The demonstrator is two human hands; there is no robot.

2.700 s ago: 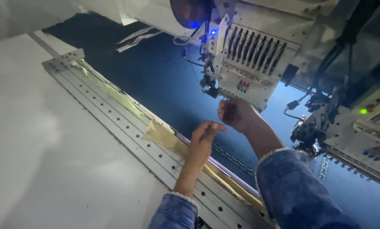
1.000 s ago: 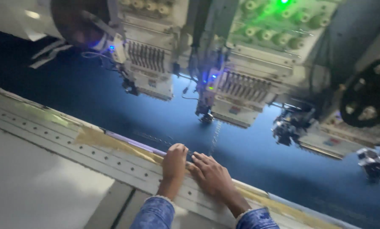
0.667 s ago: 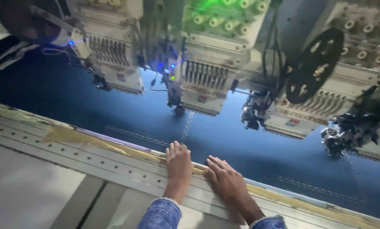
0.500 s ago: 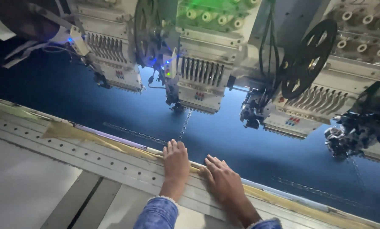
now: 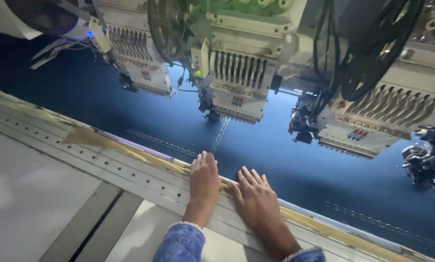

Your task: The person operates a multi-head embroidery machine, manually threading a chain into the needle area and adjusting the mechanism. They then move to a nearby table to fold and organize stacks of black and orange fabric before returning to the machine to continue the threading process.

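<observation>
My left hand (image 5: 204, 180) lies flat, palm down, on the metal frame rail (image 5: 106, 162) at the edge of the dark blue fabric (image 5: 275, 145). Right beside it, my right hand (image 5: 257, 198) also rests flat on the rail with fingers spread, fingertips reaching the fabric's edge. Neither hand holds anything. A stitched chain-like line (image 5: 221, 136) runs on the fabric from just beyond my left fingertips up to an embroidery head (image 5: 237, 85) above. Both forearms wear blue denim sleeves.
Several embroidery heads hang in a row over the fabric, one at the left (image 5: 140, 58) and one at the right (image 5: 372, 121). Yellowish tape (image 5: 86, 136) runs along the rail. A white table surface (image 5: 28, 194) lies at the lower left.
From 2.7 s ago my right hand came down from the embroidery head to lie flat on the rail beside my left hand. The view has shifted along the machine; both hands stay flat.
</observation>
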